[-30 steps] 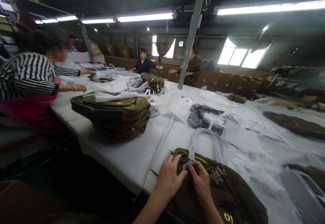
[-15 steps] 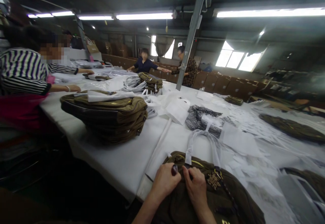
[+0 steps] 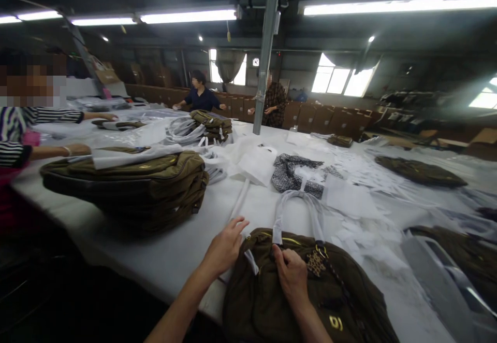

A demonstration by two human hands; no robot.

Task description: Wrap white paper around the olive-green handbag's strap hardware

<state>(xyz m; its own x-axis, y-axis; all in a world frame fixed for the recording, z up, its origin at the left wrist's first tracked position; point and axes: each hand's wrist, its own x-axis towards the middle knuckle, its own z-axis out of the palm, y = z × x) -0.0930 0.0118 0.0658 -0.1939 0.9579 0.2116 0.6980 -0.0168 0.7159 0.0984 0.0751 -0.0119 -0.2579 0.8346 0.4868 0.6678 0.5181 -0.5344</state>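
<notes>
At the bottom middle, the left hand [image 3: 224, 247] has open fingers beside a dark green handbag [image 3: 324, 286]. The right hand [image 3: 292, 274] curls its fingers by the wrapped handle [image 3: 298, 195]; I can't tell if they grip.

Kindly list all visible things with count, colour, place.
Front bag: one, olive, lower centre.
Wrapped handles: seemingly two, whitish, on it.
Charm: one, tan, bag front.
Bag pile: one, olive, left.
Smaller pile: one, olive, behind.
Other bags: at least three, olive, right.
Speckled item: one, black and white, centre.
Sheets: many, white, centre, right.
Unclear item: one, grey, lower right.
Table: one, white, beneath.
Post: one, grey, back.
Cartons: many, brown, back.
Lamps: several, white, overhead.
Windows: three, bright, back.
Co-workers: at least three, varied tops, left, back.
Left hand: one, bare, bag's upper left.
Right hand: one, bare, at handle base.
</notes>
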